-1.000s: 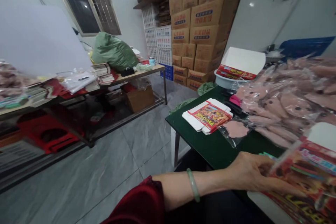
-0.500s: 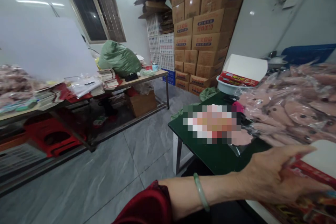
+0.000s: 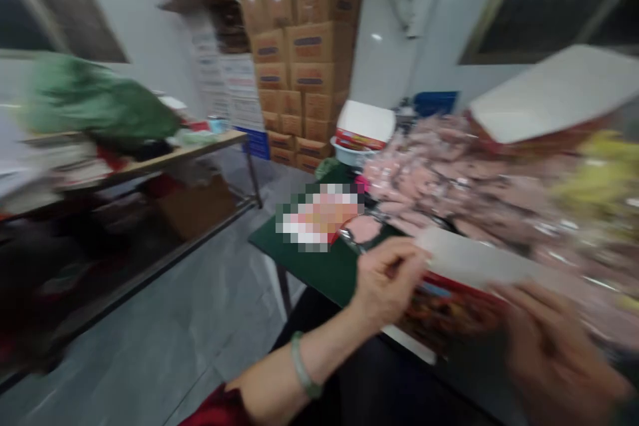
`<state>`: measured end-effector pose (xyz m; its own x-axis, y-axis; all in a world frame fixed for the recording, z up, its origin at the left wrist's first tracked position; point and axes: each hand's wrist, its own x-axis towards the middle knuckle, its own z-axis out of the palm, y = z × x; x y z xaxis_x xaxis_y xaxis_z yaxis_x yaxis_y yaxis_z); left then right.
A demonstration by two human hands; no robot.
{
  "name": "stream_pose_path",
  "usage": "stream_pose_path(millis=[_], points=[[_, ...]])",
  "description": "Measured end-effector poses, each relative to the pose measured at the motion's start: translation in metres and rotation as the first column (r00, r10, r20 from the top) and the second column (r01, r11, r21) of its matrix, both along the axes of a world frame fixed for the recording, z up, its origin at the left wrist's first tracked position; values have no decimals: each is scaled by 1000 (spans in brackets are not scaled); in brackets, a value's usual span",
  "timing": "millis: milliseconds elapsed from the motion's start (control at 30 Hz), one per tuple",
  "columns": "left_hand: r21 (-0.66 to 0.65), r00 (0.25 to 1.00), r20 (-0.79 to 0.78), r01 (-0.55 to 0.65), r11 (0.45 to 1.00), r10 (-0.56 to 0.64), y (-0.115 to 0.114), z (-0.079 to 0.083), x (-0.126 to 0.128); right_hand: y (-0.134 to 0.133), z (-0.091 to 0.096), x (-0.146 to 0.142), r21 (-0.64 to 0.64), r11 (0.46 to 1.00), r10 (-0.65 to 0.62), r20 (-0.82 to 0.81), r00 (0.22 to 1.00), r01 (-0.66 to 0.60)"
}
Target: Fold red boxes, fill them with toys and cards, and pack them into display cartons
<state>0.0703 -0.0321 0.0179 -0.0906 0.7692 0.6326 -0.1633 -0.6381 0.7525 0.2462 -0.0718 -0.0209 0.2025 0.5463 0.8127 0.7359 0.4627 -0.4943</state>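
Note:
A red printed food box (image 3: pixel 454 309) with a white inner flap is in front of me at the table's near edge. My left hand (image 3: pixel 387 279), with a green bangle on its wrist, pinches the box's upper left corner. On the right side, my right hand (image 3: pixel 554 339) is blurred, its fingers curled over the box's top edge. Behind the box spreads a heap of pale pink pieces in clear plastic bags (image 3: pixel 419 166). One pink bagged piece (image 3: pixel 364 229) lies apart on the green tabletop (image 3: pixel 299 263), beside a pixelated item (image 3: pixel 322 216).
Another open white-lidded box (image 3: pixel 554 96) stands on the heap at the right. A box with its lid up (image 3: pixel 367 123) rests in a pale blue basin (image 3: pixel 352 154). Stacked cartons (image 3: pixel 319 53) line the back. A second table (image 3: pixel 224 143) at left bears a green sack (image 3: pixel 100 103).
My view has swung right, and more of the heap shows. My right hand has come into view at the box. My left hand has shifted to the box's upper left corner.

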Motion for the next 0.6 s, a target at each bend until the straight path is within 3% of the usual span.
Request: stream_pose_path(millis=[133, 267, 500, 600], points=[[-132, 993, 59, 105, 986, -98, 20, -5, 12, 6, 25, -5, -18, 1000, 10, -136, 991, -13], [-135, 986, 83, 156, 979, -145, 33, -12, 20, 12, 23, 3, -25, 992, 116, -157, 981, -121], [-84, 982, -132, 128, 988, -138, 17, -17, 7, -1, 14, 6, 53, 984, 177, -80, 981, -173], [-94, 977, -44, 206, 974, -211, 5, -20, 2, -16, 12, 0, 23, 980, 199, -143, 970, -198]])
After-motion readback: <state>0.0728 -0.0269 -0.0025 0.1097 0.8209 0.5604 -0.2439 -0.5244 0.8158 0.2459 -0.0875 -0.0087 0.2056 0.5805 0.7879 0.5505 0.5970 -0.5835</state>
